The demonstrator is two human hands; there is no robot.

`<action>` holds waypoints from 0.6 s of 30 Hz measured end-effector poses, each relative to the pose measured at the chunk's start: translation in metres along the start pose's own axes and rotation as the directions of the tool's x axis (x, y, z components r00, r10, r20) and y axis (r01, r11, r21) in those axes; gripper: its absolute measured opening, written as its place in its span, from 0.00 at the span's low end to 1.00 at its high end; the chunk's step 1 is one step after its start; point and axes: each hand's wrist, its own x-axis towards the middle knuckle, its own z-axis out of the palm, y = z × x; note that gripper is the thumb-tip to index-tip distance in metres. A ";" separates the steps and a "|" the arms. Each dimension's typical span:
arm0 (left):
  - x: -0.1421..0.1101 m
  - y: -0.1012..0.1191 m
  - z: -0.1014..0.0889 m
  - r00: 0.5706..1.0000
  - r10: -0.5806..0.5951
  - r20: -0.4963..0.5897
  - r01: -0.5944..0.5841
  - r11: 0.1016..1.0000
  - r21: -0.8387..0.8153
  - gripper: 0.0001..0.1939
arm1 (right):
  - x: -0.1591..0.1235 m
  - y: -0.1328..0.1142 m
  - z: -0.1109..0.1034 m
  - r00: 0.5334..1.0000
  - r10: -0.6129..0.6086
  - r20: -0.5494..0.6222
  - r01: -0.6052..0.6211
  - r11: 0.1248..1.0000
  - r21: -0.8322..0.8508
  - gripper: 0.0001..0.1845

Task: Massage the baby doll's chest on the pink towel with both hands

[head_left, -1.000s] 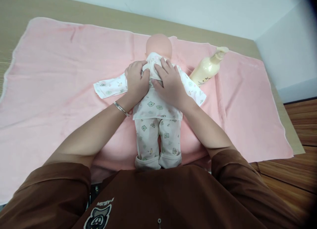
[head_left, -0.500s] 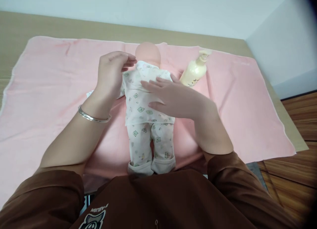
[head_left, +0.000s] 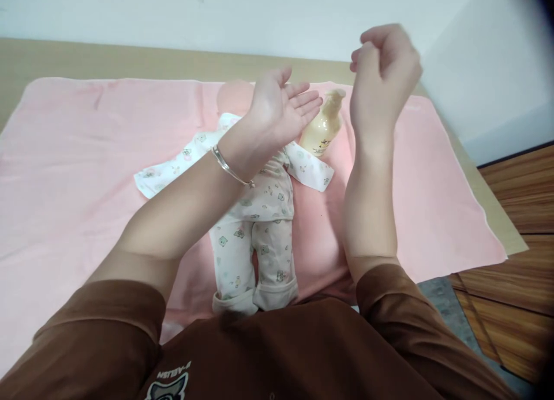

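My left hand (head_left: 288,108) is open, palm up, with its fingers stretched toward the pump bottle (head_left: 320,131). It hangs above the shoulder of a baby doll (head_left: 270,195) and holds nothing that I can see. The doll lies in a white printed top and trousers with turned-up cuffs; my left hand and forearm hide part of its head and upper body. Raised to the right above the pale yellow bottle is my right hand (head_left: 385,68), slightly blurred. Its fingers are loosely curled, with a gap beside the thumb and nothing visible in them.
A pink blanket (head_left: 437,215) covers much of the wooden table (head_left: 108,56). White wall (head_left: 242,19) rises behind the table. At the right, beyond the table's edge, is brown wood-grain paneling (head_left: 519,209).
My left hand has turned palm up and shifted right, toward the bottle. My right hand has left the doll's back and risen to the right. Both of the doll's sleeves now show more.
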 end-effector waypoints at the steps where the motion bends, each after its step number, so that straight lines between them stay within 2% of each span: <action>1: 0.001 0.000 0.007 0.999 -0.034 -0.026 0.031 0.996 -0.089 0.33 | 0.000 0.004 0.008 1.000 0.000 -0.008 0.000 1.000 0.000 0.18; 3: -0.001 0.000 0.018 0.999 -0.032 -0.017 0.029 0.987 -0.157 0.34 | -0.001 0.009 0.022 0.998 -0.026 0.051 0.027 0.999 -0.018 0.19; 5: -0.005 0.002 0.024 0.999 0.025 0.040 -0.021 0.994 -0.110 0.35 | -0.004 0.011 0.033 0.990 -0.065 0.127 0.075 0.994 -0.082 0.21; 8: -0.013 0.007 0.026 0.995 0.077 0.062 -0.084 0.989 0.124 0.41 | -0.009 0.008 0.041 0.967 -0.089 0.237 0.134 0.974 -0.182 0.25; 10: -0.017 0.010 0.022 0.993 0.095 0.068 -0.111 0.943 0.314 0.44 | -0.012 0.004 0.043 0.955 -0.070 0.287 0.135 0.968 -0.213 0.27; 12: -0.021 0.008 0.010 0.987 0.125 0.103 -0.158 0.891 0.427 0.43 | -0.013 0.002 0.044 0.956 -0.062 0.287 0.129 0.966 -0.222 0.30; 15: -0.027 -0.002 -0.021 0.963 0.221 0.157 -0.268 0.862 0.431 0.39 | -0.013 0.004 0.048 0.967 -0.070 0.246 0.132 0.960 -0.248 0.35; 18: -0.042 -0.007 -0.058 0.921 0.361 0.149 -0.389 0.820 0.420 0.36 | -0.012 0.008 0.054 0.978 -0.026 0.206 0.093 0.943 -0.320 0.31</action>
